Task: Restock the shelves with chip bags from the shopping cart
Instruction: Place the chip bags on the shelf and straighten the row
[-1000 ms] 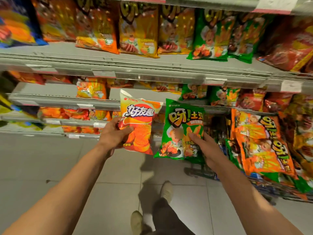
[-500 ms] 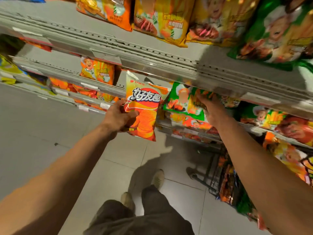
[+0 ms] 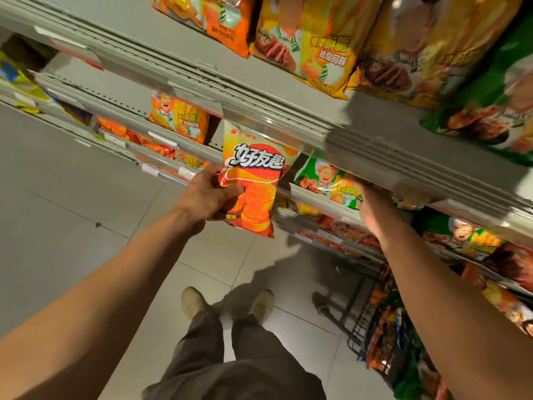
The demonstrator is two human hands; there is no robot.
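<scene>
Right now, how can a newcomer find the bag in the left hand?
Start at the grey shelf edge crossing the view. Just below its middle, the left hand grips an orange-red chip bag. Unlike the cartoon-chef bags around it, it shows bold white characters above stacked ridged chips.

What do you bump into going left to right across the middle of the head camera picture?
Left hand → orange chip bag it holds → green chip bag on the shelf → right hand reaching under the shelf edge.
</scene>
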